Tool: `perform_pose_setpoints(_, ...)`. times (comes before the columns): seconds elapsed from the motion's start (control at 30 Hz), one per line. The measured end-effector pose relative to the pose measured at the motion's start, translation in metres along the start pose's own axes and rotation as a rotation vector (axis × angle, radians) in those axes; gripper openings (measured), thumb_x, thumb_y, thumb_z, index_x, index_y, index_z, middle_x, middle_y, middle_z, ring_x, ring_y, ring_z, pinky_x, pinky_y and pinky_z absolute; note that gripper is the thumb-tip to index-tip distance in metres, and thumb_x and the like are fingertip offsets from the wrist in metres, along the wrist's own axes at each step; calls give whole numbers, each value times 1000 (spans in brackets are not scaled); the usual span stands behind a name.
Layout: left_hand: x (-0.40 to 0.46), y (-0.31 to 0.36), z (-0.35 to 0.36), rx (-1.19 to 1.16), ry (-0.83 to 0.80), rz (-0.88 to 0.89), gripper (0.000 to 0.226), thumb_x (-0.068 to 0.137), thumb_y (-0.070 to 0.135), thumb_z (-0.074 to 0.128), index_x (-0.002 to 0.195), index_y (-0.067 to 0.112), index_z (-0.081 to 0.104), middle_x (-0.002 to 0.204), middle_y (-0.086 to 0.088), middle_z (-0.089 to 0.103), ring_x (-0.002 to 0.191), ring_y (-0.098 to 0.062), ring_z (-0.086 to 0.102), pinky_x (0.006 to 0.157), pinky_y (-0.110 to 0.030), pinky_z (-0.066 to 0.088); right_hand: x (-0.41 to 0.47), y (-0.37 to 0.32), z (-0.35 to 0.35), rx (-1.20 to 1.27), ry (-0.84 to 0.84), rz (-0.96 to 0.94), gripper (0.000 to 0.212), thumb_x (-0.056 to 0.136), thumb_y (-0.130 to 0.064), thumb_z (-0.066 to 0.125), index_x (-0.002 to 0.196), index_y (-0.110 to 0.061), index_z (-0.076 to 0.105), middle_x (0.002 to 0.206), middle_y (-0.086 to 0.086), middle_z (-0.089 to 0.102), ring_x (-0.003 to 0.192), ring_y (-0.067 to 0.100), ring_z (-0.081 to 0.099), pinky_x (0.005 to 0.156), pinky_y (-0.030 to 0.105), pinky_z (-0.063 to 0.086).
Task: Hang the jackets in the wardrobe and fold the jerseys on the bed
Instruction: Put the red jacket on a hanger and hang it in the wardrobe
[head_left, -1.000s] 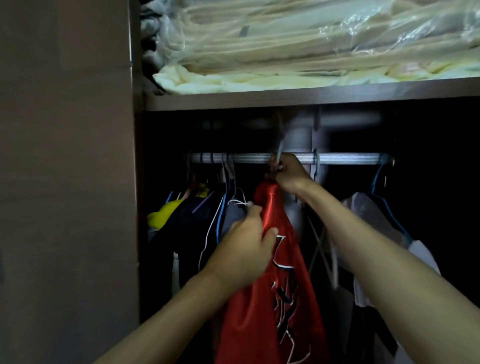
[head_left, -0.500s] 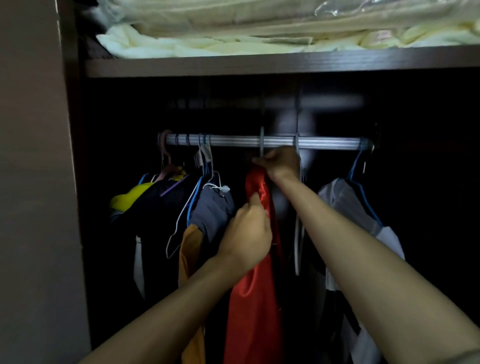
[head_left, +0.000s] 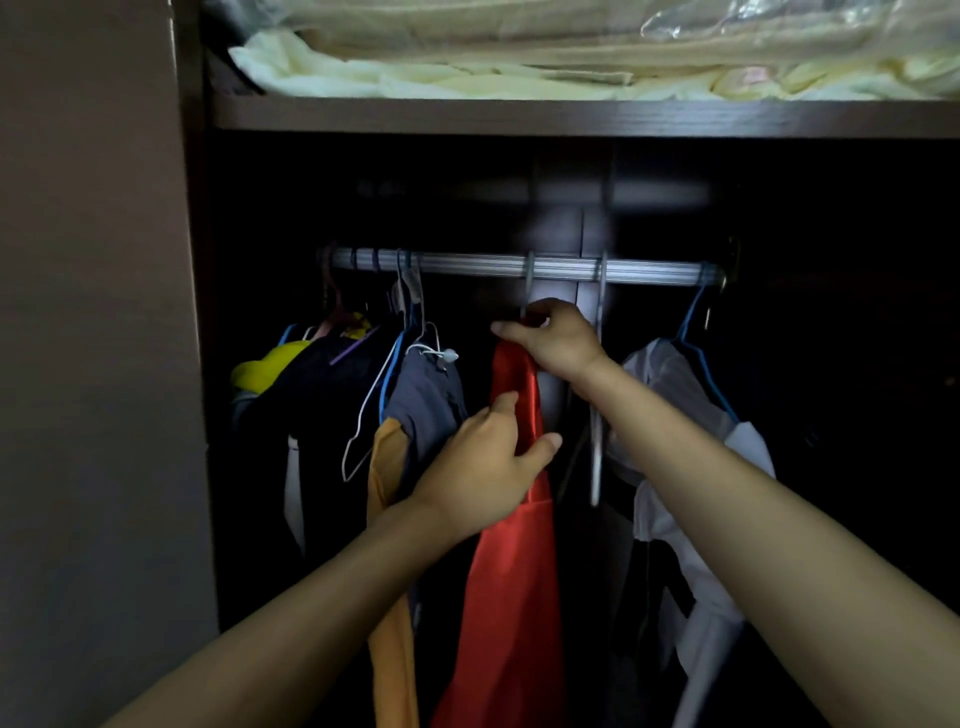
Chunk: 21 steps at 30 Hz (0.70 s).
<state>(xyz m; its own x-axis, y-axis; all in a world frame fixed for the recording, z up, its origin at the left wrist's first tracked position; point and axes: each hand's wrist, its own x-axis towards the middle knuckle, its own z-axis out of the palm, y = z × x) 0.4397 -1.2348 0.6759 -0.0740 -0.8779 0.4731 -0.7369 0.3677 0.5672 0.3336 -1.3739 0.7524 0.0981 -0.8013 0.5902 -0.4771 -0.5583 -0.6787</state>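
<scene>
Two bare forearms, no sleeves, left grip (head_left: 488, 467) and right grip (head_left: 558, 340) ringless.

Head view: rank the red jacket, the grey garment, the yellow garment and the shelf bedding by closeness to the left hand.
From the left hand:
1. Red jacket, gripped, at centre.
2. Grey garment, just left of it.
3. Yellow garment, far left on the rail.
4. Bedding, on the shelf above.

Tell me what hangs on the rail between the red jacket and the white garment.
In the head view, one bare hanger hangs between the red jacket and the white garment.
</scene>
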Motion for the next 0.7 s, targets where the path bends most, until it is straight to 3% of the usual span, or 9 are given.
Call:
perform_pose_setpoints(0.07,-8,-2,-4,23,-13,34,63,100,47,56,150,12,37,137,-10,57,127,-25,56,102,-34,47,-23,-12,-6,-20,-30,-20,35,74,-46,87,88,-21,68,86,-5,71,83,13,69,78,27,56)
perform_pose_setpoints(0.13,-16,-5,-10,40,-16,55,68,99,50,55,152,13,35,138,-8,54,121,-25,58,100,-35,48,-54,-29,-14,-19,-74,-19,39,79,-38,86,103,-14,67,88,-8,67,86,10,66,83,25,52)
perform_pose_setpoints(0.2,-26,-9,-15,43,-6,74,71,96,56,54,152,16,37,131,-2,57,113,-22,62,93,-34,48,-85,-42,-21,1,-107,-5,40,83,-33,84,109,-7,68,90,-7,67,86,9,64,85,26,50)
perform_pose_setpoints(0.3,-48,-15,-22,-29,-16,106,64,94,60,56,144,21,46,118,6,62,103,-17,65,88,-32,49,-138,-51,-32,53,-112,96,53,85,-37,81,127,-10,62,117,3,71,106,14,69,97,34,55)
perform_pose_setpoints(0.4,-78,-13,-22,-132,-69,146,54,95,55,58,137,22,52,111,7,66,100,-15,66,93,-35,51,-204,-55,-46,129,-82,196,43,92,-31,75,127,-11,61,119,10,72,103,13,70,94,36,58)
perform_pose_setpoints(0.53,-121,7,2,-269,-150,228,41,94,47,63,126,21,61,103,9,67,87,-9,64,83,-27,46,-300,-54,-80,125,81,323,28,98,-26,68,121,-10,65,116,16,72,100,25,73,92,42,60)
perform_pose_setpoints(0.63,-153,44,29,-422,-285,312,34,91,49,67,116,26,64,94,11,67,78,-9,67,85,-36,56,-375,-61,-125,69,225,389,21,100,-20,64,118,-10,66,113,17,73,89,19,72,87,43,60)
perform_pose_setpoints(0.7,-179,81,42,-492,-387,401,26,92,42,68,113,27,65,91,10,67,73,-9,67,81,-32,55,-431,-77,-156,13,315,429,20,100,-20,63,118,-11,67,109,14,74,88,19,73,85,43,61)
